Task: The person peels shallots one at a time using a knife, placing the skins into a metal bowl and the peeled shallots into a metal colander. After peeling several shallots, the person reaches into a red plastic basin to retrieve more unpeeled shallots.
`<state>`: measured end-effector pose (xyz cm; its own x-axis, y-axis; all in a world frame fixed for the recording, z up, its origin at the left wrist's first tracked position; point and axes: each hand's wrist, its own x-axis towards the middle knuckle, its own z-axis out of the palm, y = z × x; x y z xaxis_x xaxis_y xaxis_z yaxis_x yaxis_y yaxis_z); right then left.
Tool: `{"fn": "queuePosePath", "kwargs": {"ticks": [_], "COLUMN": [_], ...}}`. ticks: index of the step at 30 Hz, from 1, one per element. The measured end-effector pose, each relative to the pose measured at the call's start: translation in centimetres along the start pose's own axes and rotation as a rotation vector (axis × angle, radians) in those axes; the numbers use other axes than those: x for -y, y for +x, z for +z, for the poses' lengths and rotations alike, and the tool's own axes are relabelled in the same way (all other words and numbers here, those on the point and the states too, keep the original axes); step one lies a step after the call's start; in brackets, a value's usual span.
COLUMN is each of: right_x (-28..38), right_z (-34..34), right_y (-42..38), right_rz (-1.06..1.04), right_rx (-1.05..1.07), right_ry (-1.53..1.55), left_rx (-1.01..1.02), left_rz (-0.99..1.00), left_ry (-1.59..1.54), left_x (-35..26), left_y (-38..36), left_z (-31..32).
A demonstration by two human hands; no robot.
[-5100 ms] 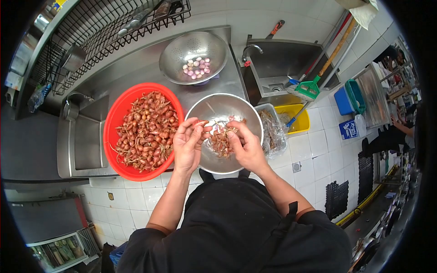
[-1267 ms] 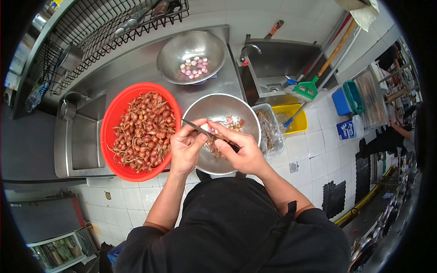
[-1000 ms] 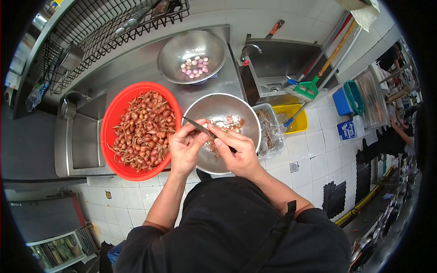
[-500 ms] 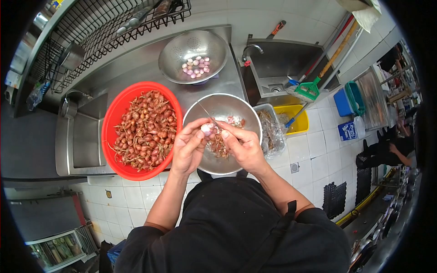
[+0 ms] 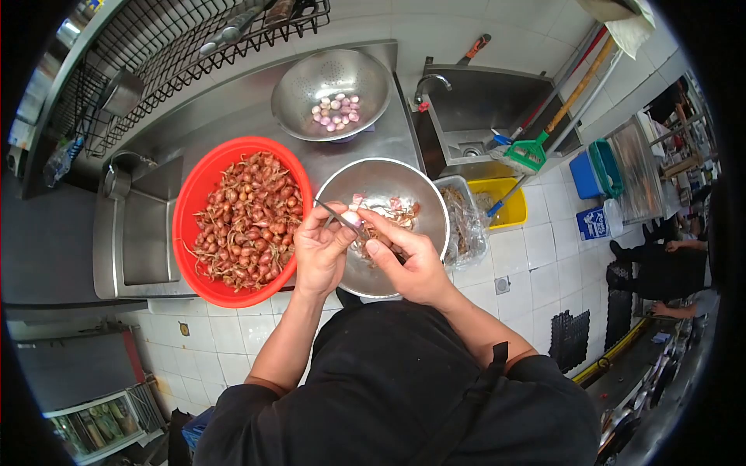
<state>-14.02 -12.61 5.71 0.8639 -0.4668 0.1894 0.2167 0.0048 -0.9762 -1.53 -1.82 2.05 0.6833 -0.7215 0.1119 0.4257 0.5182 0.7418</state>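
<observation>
Over a steel bowl (image 5: 436, 256), my left hand (image 5: 319, 256) pinches a partly peeled shallot (image 5: 352, 218), pale and pinkish. My right hand (image 5: 414, 266) is closed round a small knife (image 5: 336, 216); its blade lies across the shallot and points up and left, and the handle is mostly hidden by my fingers. Shallot skins and scraps (image 5: 400, 211) lie in the bowl beneath both hands. To the left, a red basin (image 5: 189, 182) is heaped with unpeeled shallots (image 5: 249, 221). Behind the bowl, a steel colander (image 5: 365, 78) holds several peeled shallots (image 5: 336, 111).
A steel sink (image 5: 148, 248) is at the far left, another sink (image 5: 489, 101) at the back right. Right of the bowl stand a bag-lined tub (image 5: 464, 225) and a yellow bin (image 5: 509, 206). A wire rack (image 5: 186, 62) hangs above. Another person (image 5: 668, 268) is at the far right.
The knife blade has swung lower and to the left, now lying across the shallot. My right hand has turned and moved slightly down. The person at the far right has shifted.
</observation>
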Motion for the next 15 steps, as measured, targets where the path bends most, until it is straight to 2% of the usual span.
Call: {"fn": "queuePosePath", "kwargs": {"ticks": [1, 3, 6, 13, 15], "right_x": [0.0, 0.0, -0.1, -0.5, -1.1], "right_z": [-0.1, -0.3, -0.3, -0.2, -0.3], "right_y": [0.1, 0.5, 0.3, 0.4, 0.7], "right_rz": [0.0, -0.161, -0.128, -0.122, -0.226], "right_rx": [-0.002, 0.018, 0.004, -0.024, -0.053], "right_ry": [0.0, -0.233, -0.29, -0.212, -0.173], "left_rx": [-0.004, -0.005, -0.015, -0.032, -0.022], "left_rz": [0.029, 0.058, 0.079, 0.019, -0.005], "left_ry": [0.028, 0.055, 0.061, -0.054, -0.068], "left_x": [-0.4, -0.6, -0.5, 0.1, -0.1], "left_y": [0.0, 0.0, -0.1, -0.3, -0.3], "left_z": [0.5, 0.8, 0.8, 0.6, 0.7]}}
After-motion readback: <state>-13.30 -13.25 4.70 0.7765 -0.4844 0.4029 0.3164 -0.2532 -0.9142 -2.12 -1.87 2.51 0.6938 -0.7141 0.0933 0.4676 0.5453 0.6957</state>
